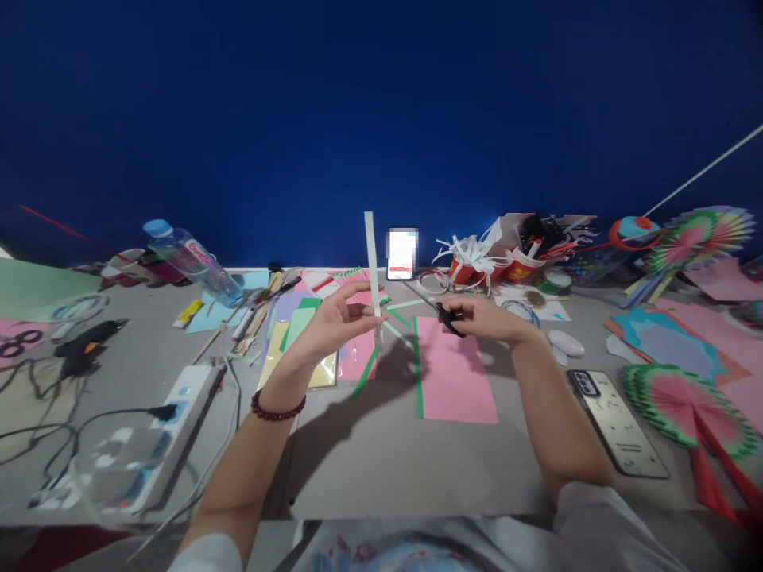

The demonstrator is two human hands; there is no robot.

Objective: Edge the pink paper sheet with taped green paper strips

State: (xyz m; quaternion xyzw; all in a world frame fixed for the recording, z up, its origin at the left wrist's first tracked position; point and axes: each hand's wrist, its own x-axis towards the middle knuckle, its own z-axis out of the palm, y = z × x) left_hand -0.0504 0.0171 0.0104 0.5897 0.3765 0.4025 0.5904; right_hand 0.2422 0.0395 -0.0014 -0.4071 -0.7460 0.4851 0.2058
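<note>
Between its thumb and fingers, my left hand [339,322] pinches a long pale paper strip [373,258] that stands upright. My right hand [477,318] grips black-handled scissors [450,319], whose blades point up and left towards the strip but stay apart from it. Below my right hand lies a pink paper sheet [456,381] with a green left edge. Green strips [366,373] lie on the table under my left hand. Beside that hand sits a stack of coloured paper in a clear sleeve [325,372].
A lit phone [402,258] stands at the back. Paper cups [518,266] hold tools and scraps. On the left are a tilted bottle [199,258], a power strip [172,429] and a black glue gun [89,349]. At right, another phone [620,425] lies near a folded paper fan [685,409].
</note>
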